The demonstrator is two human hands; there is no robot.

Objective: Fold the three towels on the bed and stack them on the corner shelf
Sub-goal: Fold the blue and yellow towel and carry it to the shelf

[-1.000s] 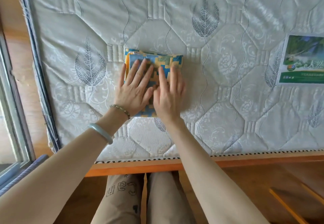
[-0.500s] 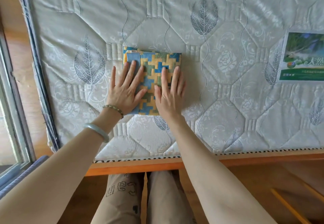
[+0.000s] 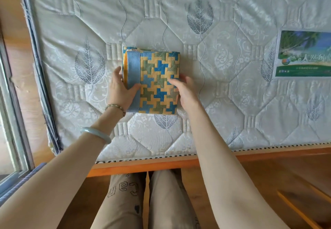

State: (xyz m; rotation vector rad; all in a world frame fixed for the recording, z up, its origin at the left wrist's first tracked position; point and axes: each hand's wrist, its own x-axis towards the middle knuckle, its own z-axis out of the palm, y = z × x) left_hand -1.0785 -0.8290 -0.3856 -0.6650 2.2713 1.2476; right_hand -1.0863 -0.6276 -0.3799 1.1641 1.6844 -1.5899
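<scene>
Towel [image 3: 157,82]: folded into a compact multi-layer rectangle, lying flat on the mattress [image 3: 232,103], just above centre of frame. Top face has an interlocking stepped pattern in blue, green and yellow. A plain light-blue band runs down its left side, with a yellow-orange layer edge showing beside it. Folded layers are visible at the upper-left corner.

Left grip [image 3: 123,89]: closed on the towel's left edge, thumb on top of the blue band, fingers wrapped round the side.
Right grip [image 3: 184,92]: closed on the right edge, thumb on the pattern, fingers alongside the edge.

Left arm carries a bead bracelet [image 3: 115,107] and a pale green bangle [image 3: 95,134].

Mattress is white, quilted, leaf print. Printed label [image 3: 304,53] at right of frame. Orange wooden bed frame [image 3: 143,166] along the lower edge.
</scene>
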